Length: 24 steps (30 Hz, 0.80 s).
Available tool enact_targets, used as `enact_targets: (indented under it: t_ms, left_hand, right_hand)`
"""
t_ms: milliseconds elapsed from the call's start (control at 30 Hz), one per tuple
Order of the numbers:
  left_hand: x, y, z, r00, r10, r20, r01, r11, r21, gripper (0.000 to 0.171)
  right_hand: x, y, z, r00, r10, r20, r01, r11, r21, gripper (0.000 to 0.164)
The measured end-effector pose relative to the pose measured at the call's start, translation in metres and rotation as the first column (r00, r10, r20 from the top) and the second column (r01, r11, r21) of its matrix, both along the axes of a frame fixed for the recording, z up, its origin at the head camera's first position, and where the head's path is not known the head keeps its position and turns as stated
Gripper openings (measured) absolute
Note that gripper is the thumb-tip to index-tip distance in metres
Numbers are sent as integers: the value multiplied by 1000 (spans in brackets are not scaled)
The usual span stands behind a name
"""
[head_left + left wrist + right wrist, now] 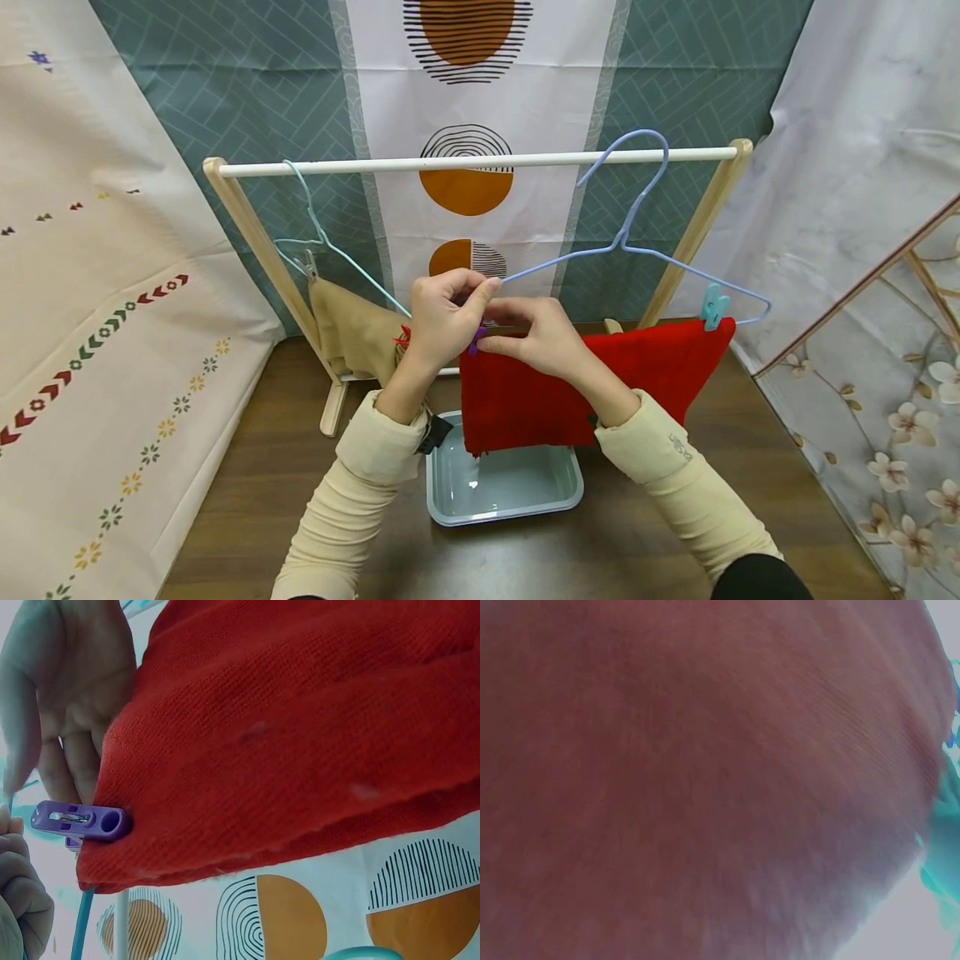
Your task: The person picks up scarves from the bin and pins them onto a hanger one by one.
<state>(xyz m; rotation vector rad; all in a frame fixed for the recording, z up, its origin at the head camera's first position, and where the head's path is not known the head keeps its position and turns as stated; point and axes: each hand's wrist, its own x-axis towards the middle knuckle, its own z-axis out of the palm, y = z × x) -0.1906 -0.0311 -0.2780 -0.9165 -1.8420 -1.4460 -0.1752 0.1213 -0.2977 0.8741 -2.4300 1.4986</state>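
Observation:
A blue clothes hanger [626, 242] hangs on a white rail [330, 167] with a red cloth [540, 392] below it. My left hand [444, 321] pinches the hanger's left end between thumb and forefinger. Close beside it, my right hand [543, 337] reaches to the cloth's upper left corner, thumb and fingers apart. A purple clothespin [82, 821] grips that corner; the left wrist view shows the right fingers behind it, not closed on it. A turquoise clothespin [714, 307] fastens the cloth's right corner. The right wrist view is mostly filled by a blurred reddish surface.
On the rail's left, a mint hanger [322, 237] carries a beige cloth [348, 325] held by a clip. Wooden legs [251, 242] support the rack at both ends. A grey-blue basin [502, 500] sits on the dark wooden floor below. Patterned curtains surround the rack.

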Motion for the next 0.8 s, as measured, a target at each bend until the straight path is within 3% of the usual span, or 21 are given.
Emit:
enact_targets:
  t_ms: [100, 333, 800]
  left_hand:
    - [0, -2, -1, 1000, -5, -2, 5, 1000, 0, 13]
    - [0, -5, -3, 1000, -3, -7, 2, 1000, -3, 11]
    - [4, -15, -9, 999, -42, 21, 41, 999, 23, 12]
  right_hand:
    - [9, 9, 0, 1000, -1, -21, 1, 1000, 25, 44]
    - [30, 31, -1, 993, -45, -106, 50, 998, 42, 41]
    - [56, 95, -5, 967, -103, -234, 122, 990, 68, 44]
